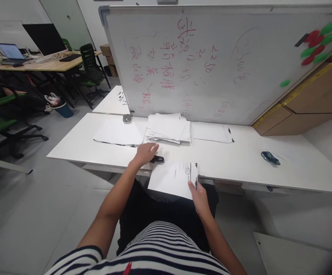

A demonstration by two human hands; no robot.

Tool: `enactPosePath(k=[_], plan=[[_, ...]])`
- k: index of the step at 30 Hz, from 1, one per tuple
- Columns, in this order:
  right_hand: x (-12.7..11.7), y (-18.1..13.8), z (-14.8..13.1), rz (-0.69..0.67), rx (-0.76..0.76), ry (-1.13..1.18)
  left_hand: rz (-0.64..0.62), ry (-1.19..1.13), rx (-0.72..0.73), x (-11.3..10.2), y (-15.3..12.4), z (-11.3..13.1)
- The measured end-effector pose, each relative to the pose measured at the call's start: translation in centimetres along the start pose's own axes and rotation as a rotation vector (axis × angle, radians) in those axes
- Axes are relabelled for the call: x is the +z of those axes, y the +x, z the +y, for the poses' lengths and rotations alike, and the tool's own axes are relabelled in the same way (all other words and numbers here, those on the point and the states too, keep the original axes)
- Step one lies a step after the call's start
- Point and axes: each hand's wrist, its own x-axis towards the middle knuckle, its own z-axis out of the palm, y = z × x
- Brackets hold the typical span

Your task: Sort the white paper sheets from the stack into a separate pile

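My right hand (pixel 200 196) pinches the right edge of a printed sheet of paper (pixel 167 178), with the thumb on top. The sheet hangs partly over the table's front edge, above my lap, and shows a dark strip and a round stamp-like mark. My left hand (pixel 145 153) lies over a black stapler (pixel 158 159) on the white table (pixel 212 160). The stapler's rounded end sticks out to the right of the fingers, by the sheet's upper left corner. Its other end is hidden under the hand.
Behind my hands lie a stack of papers (pixel 167 128), sheets to the left (pixel 120 131) and right (pixel 212 133), and a small grey device (pixel 127 118). A dark blue object (pixel 270 157) lies far right. A whiteboard (pixel 212 61) and cardboard boxes (pixel 312 99) stand behind.
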Motion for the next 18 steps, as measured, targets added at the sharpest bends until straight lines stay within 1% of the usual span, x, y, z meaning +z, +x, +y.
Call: enactPosePath(k=[2, 3, 6, 8, 11, 14, 16, 18], plan=[[0.0, -0.1, 0.0, 0.003, 0.003, -0.025, 0.151, 0.044, -0.062, 1.9, 0.2, 1.2], [0.0, -0.2, 0.0, 0.004, 0.006, -0.038, 0.200, 0.087, -0.086, 2.9, 0.2, 1.7], [0.1, -0.3, 0.1, -0.002, 0.003, -0.054, 0.245, 0.184, -0.073, 5.2, -0.2, 2.4], [0.2, -0.4, 0.1, -0.009, -0.011, -0.052, 0.241, 0.205, -0.042, 5.8, -0.4, 2.3], [0.4, -0.3, 0.0, -0.009, -0.024, -0.074, 0.216, 0.189, -0.025, 5.7, -0.3, 2.0], [0.4, -0.4, -0.2, -0.010, -0.025, -0.088, 0.179, 0.096, -0.080, 5.3, 0.3, 1.8], [0.4, -0.5, -0.4, -0.005, -0.029, -0.067, 0.129, -0.053, -0.137, 4.6, 0.8, 1.7], [0.3, -0.5, -0.4, 0.004, -0.031, -0.036, 0.085, -0.266, -0.181, 3.6, 1.2, 1.3]])
